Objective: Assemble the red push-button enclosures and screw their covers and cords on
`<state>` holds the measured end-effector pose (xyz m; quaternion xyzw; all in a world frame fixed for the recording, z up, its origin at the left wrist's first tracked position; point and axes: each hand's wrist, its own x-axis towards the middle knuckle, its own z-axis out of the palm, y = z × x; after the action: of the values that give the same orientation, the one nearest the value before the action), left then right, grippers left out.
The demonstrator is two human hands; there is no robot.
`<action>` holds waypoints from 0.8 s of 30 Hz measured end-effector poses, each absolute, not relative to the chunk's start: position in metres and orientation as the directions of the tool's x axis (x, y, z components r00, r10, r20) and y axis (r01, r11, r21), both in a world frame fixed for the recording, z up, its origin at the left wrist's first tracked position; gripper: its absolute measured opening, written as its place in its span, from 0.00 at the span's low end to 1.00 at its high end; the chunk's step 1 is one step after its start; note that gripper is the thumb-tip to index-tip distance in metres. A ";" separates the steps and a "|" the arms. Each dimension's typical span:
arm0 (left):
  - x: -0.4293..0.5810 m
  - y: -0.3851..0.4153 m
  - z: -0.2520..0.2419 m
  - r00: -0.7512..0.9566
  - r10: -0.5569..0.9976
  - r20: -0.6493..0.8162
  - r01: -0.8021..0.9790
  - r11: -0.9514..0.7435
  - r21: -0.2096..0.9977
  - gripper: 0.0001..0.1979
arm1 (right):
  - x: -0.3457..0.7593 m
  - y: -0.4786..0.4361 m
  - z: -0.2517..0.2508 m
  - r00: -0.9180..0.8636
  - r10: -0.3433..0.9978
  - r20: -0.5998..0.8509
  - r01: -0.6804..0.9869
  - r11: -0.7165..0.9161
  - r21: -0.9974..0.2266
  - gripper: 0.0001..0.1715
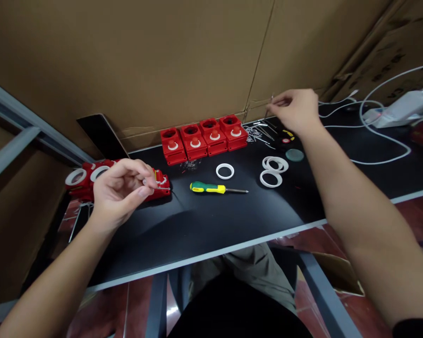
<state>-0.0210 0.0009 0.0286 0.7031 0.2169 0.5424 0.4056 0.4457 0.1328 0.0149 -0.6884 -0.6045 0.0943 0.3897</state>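
Note:
My left hand (121,190) is closed in a pinch on a thin metal screw (164,188), whose shaft points right from the fingertips. Behind that hand stand red housings (165,191) with white rings, partly hidden by it. At the back right, my right hand (293,109) pinches another slim screw (268,111), held upright above a loose pile of long silver screws (257,133). Between the hands lies a green and yellow screwdriver (208,188), its tip to the right. A white ring (225,171) lies flat just behind it.
Several red housings (197,143) stand in a row against the cardboard wall (183,61). More white rings (271,179) and a clear disc (294,155) lie to the right. A dark flat panel (102,137) leans at the left. White cables (391,138) and a power strip (398,110) occupy the far right.

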 end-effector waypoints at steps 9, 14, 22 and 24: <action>-0.013 -0.009 0.025 0.376 0.765 0.523 -0.146 -0.508 0.849 0.07 | 0.363 0.105 0.015 0.057 0.878 0.475 0.168 0.461 -0.871 0.32; 0.001 -0.023 0.028 0.456 0.749 0.480 -0.125 -0.481 0.868 0.04 | 0.288 0.028 0.006 -0.472 0.836 0.281 -0.027 0.305 -0.952 0.31; 0.006 -0.030 0.025 0.521 0.727 0.448 -0.064 -0.490 0.869 0.06 | 0.263 -0.017 0.003 -0.703 0.706 0.082 0.035 0.149 -0.988 0.22; 0.005 -0.031 0.023 0.515 0.741 0.431 -0.028 -0.487 0.873 0.06 | 0.266 -0.016 0.006 -0.688 0.722 0.071 0.068 0.162 -0.984 0.26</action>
<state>0.0050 -0.0308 0.0228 0.7470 0.2385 0.4309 0.4465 0.2661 -0.0163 0.0064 -0.2785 -0.7091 0.5842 0.2798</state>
